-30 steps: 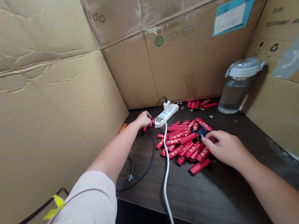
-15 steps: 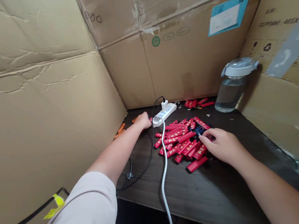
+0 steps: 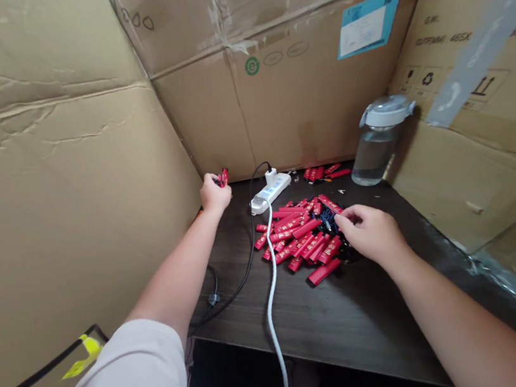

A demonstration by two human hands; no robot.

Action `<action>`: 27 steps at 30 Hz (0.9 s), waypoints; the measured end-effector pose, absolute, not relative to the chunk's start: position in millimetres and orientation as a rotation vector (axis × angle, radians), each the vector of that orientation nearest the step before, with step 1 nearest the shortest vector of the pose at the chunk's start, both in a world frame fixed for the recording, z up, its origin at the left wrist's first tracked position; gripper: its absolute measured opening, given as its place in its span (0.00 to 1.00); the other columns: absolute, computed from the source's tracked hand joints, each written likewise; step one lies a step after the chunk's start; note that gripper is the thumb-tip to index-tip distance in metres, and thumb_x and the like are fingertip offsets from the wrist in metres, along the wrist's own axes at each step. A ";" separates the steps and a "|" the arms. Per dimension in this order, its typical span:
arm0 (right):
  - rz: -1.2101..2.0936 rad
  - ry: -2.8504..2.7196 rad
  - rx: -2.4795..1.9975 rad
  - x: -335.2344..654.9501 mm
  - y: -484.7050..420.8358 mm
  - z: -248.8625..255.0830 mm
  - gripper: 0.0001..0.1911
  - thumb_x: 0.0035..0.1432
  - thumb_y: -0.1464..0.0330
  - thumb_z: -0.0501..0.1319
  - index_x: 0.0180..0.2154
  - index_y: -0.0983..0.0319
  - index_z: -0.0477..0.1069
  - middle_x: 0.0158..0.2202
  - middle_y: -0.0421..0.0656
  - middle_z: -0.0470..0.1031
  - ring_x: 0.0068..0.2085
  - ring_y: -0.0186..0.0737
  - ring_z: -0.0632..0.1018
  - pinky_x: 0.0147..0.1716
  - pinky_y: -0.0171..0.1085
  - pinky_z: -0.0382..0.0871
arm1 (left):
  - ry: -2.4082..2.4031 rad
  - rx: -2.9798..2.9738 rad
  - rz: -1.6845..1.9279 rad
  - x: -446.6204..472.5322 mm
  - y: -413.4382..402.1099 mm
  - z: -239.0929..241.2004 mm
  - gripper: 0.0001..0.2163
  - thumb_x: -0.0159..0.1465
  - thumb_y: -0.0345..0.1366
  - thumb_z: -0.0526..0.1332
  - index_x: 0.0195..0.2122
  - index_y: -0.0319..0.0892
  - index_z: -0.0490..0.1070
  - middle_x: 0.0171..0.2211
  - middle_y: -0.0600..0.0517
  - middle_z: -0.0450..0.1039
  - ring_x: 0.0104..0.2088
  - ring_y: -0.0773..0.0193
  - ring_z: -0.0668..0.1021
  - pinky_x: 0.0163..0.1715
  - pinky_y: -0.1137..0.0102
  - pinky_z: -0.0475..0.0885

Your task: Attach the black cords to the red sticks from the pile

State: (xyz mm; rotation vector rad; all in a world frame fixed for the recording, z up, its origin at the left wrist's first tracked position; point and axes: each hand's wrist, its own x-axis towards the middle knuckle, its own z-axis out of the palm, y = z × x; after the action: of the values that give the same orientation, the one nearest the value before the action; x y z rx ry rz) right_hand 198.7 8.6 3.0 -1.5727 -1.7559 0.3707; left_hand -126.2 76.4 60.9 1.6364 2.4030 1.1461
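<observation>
Closed around a red stick-shaped piece (image 3: 223, 176) with dark parts, my left hand (image 3: 215, 194) is raised by the back cardboard wall, left of the power strip. On the table lies a pile of red stick-shaped pieces (image 3: 304, 228) with gold lettering and black ends. Dark blue cords (image 3: 328, 218) show at the pile's right side. My right hand (image 3: 375, 231) is there, thumb and forefinger pinched together at the cords. What those fingertips grip is too small to make out.
A white power strip (image 3: 271, 193) with a plug and a white cable (image 3: 272, 307) stands behind the pile. More red pieces (image 3: 317, 173) lie at the back. A water bottle (image 3: 376, 148) stands at the right. Cardboard boxes (image 3: 294, 111) wall in the dark table (image 3: 353, 321).
My left hand has lifted up and left from the table beside the power strip, with the red piece now showing above its fingers. My right hand stays at the cords. The view has shifted slightly.
</observation>
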 end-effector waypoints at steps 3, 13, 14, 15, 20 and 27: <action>0.390 -1.594 -1.530 199.7 8.9 4.7 0.12 0.51 0.60 0.60 0.28 0.63 0.74 0.24 0.44 0.76 0.25 0.39 0.73 0.26 0.36 0.64 | 2.240 1.739 1.401 -87.2 66.0 75.2 0.12 0.61 0.31 0.59 0.43 0.41 0.58 0.43 0.50 0.70 0.40 0.68 0.72 0.42 0.71 0.66; 1.111 -1.282 -0.854 197.4 -2.9 14.9 0.15 0.56 0.58 0.60 0.39 0.62 0.70 0.23 0.37 0.69 0.18 0.30 0.66 0.15 0.31 0.59 | 1.199 1.766 1.288 32.7 -14.2 38.7 0.19 0.48 0.29 0.67 0.40 0.41 0.64 0.41 0.51 0.70 0.43 0.61 0.73 0.46 0.66 0.67; 1.133 -1.331 -0.861 196.7 -4.5 14.8 0.15 0.56 0.58 0.60 0.40 0.62 0.71 0.21 0.37 0.67 0.18 0.30 0.66 0.16 0.31 0.59 | 1.179 1.737 1.228 33.4 -17.5 32.1 0.19 0.48 0.30 0.68 0.41 0.41 0.64 0.42 0.50 0.70 0.44 0.60 0.73 0.47 0.65 0.66; 1.126 -1.391 -0.886 195.7 -6.1 14.4 0.16 0.57 0.58 0.60 0.39 0.63 0.72 0.19 0.36 0.66 0.18 0.30 0.66 0.16 0.31 0.60 | 1.154 1.720 1.183 32.7 -19.5 26.4 0.20 0.48 0.31 0.68 0.42 0.41 0.65 0.43 0.49 0.70 0.45 0.59 0.73 0.48 0.65 0.66; 1.074 -1.520 -0.982 189.4 -10.6 11.5 0.17 0.57 0.58 0.62 0.39 0.65 0.75 0.17 0.36 0.65 0.16 0.28 0.64 0.15 0.30 0.60 | 1.070 1.720 1.119 22.5 -20.8 13.6 0.20 0.49 0.33 0.69 0.42 0.40 0.66 0.42 0.50 0.71 0.45 0.58 0.74 0.49 0.64 0.67; 1.209 -1.268 -0.914 186.8 -11.8 7.0 0.14 0.50 0.61 0.69 0.36 0.64 0.74 0.17 0.36 0.69 0.17 0.28 0.68 0.16 0.30 0.64 | 1.040 1.682 1.184 17.0 -23.4 13.3 0.20 0.49 0.34 0.70 0.42 0.41 0.66 0.42 0.49 0.72 0.45 0.58 0.74 0.49 0.63 0.67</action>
State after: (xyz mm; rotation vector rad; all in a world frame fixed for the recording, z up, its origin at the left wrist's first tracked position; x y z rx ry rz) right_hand 186.8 -11.8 7.0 -0.9141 -1.2683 1.2089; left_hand 17.0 -23.4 13.3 1.6823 1.0403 1.1844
